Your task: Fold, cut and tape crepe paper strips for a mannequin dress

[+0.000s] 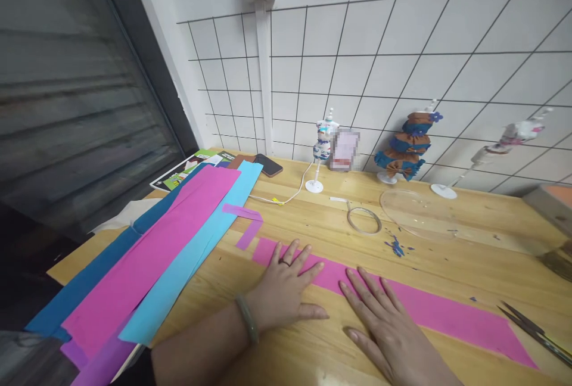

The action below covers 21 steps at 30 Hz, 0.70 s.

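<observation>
A long pink paper strip (447, 314) lies flat on the wooden table (313, 219), running from the middle toward the right front. My left hand (283, 288) rests palm down with fingers spread on the strip's left end; it wears a ring and a green bangle. My right hand (386, 329) lies flat beside it, fingers apart, pressing the strip just to the right. Neither hand holds anything.
Long sheets of pink (152, 261), light blue (196, 255) and dark blue paper (89, 279) lie at left. Pink scraps (248, 222), a phone (268, 165), a cable (290, 195), a wire ring (364, 220), a clear disc (415, 213), three small mannequins (404, 148) and scissors (534, 332) are around.
</observation>
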Tool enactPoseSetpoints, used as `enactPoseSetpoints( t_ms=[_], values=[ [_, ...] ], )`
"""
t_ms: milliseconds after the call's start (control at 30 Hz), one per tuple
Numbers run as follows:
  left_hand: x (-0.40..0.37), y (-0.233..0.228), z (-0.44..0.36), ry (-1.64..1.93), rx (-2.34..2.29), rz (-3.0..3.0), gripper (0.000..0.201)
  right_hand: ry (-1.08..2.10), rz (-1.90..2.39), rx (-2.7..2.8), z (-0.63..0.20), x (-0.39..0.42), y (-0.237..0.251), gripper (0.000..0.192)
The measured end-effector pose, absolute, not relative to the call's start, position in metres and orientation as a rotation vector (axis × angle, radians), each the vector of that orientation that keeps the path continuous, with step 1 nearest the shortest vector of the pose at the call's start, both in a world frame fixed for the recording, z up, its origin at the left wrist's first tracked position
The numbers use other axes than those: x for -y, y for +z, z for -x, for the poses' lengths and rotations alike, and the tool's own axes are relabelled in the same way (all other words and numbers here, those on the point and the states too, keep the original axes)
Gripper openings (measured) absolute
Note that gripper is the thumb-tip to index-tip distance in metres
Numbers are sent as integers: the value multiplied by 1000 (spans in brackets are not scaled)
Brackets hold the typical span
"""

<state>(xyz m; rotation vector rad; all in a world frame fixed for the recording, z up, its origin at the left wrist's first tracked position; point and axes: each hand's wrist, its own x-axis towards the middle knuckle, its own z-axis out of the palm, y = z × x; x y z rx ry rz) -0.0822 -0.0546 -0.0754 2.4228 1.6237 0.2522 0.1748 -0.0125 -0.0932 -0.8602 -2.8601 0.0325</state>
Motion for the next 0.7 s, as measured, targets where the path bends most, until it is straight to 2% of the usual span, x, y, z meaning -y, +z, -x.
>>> enactPoseSetpoints(
  t_ms=[233,467,700],
  values=[
    [55,-71,80,230,-1625,-2368,82,82,1043,2808,-185,14,-92,68],
    [55,-77,81,302,-1605,-2373,81,-104,1343,2593,-275,5,-122,71],
    [57,-73,80,271,-1617,-2343,82,-446,1182,2561,-318,-9,-154,44]
  ],
)
